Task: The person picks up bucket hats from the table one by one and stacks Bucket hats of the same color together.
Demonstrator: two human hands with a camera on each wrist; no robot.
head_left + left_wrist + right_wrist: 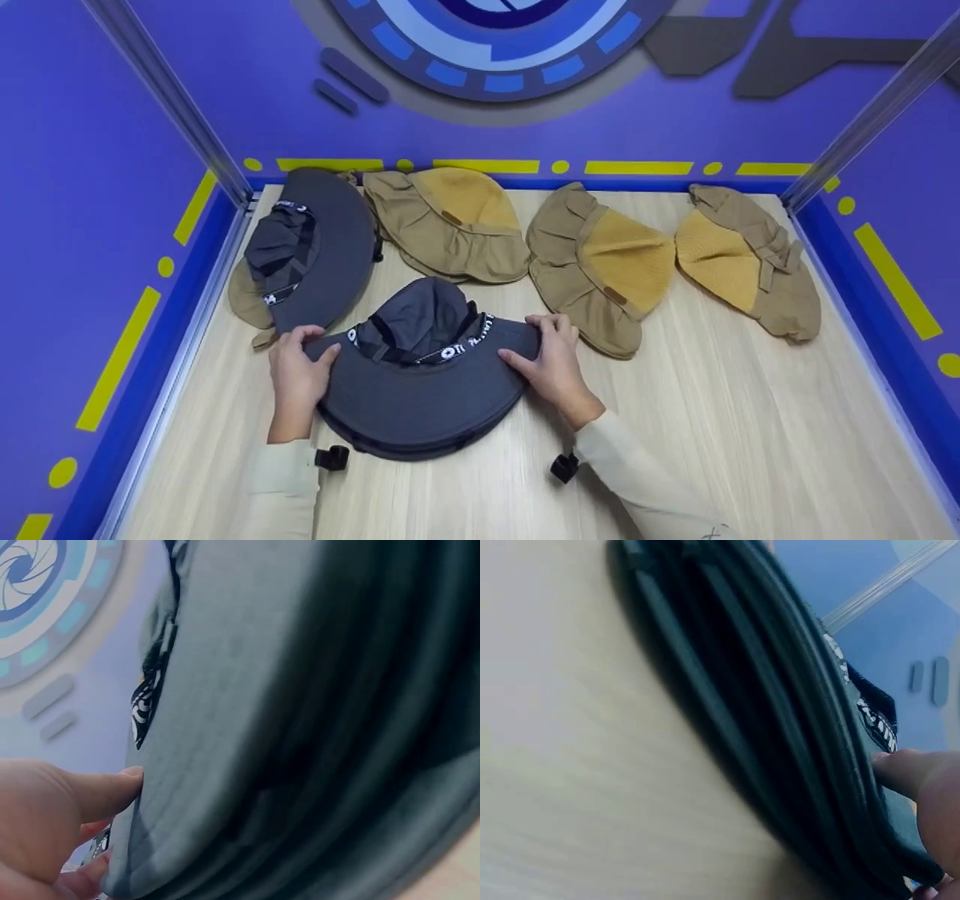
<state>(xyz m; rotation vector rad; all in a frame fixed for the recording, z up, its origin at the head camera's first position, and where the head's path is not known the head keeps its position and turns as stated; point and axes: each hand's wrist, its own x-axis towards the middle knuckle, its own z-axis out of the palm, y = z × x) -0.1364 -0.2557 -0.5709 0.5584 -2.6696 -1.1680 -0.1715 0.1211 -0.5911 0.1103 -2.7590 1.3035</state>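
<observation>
Both hands hold a dark grey bucket hat [420, 397], folded flat with its wide brim curving toward the person. Its soft crown and a black band with white lettering lie on the far side. My left hand [298, 375] pinches the brim's left end, thumb on top; the left wrist view shows that thumb [112, 791] on the cloth. At the brim's right end my right hand [553, 364] grips in the same way. Layered brim edges [780, 712] show in the right wrist view, close over the table. The fingers under the brim are mostly hidden.
Another dark grey hat [337, 255] lies at the back left, over a tan piece [251, 296]. Along the back rest three tan-and-yellow hats [457, 217] [600, 262] [750, 262]. Blue-purple panels [525, 135] and metal posts [176, 105] border the wooden table [720, 435].
</observation>
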